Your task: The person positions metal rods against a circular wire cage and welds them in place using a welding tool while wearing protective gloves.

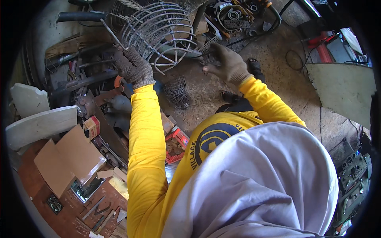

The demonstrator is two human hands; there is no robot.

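Note:
My left hand point(135, 68), in a dark knitted glove, is closed around the lower end of a thin metal rod point(112, 33). The rod's upper end meets a black cylindrical handle point(81, 16). Just beyond this hand is a rounded cage of curved metal bars point(166, 28). Across from it, my right hand point(229, 65) wears a brownish glove with one bare fingertip showing. Its thumb and fingers are spread apart near the cage's right side, and no held thing shows between them.
A smaller wire cage point(177, 93) stands on the floor below the big one. Greasy machine parts point(234, 16) lie at the far right, with a black cable running past. Metal scrap crowds the left. A cardboard piece point(68, 160) and a red box of small parts point(176, 146) are nearer.

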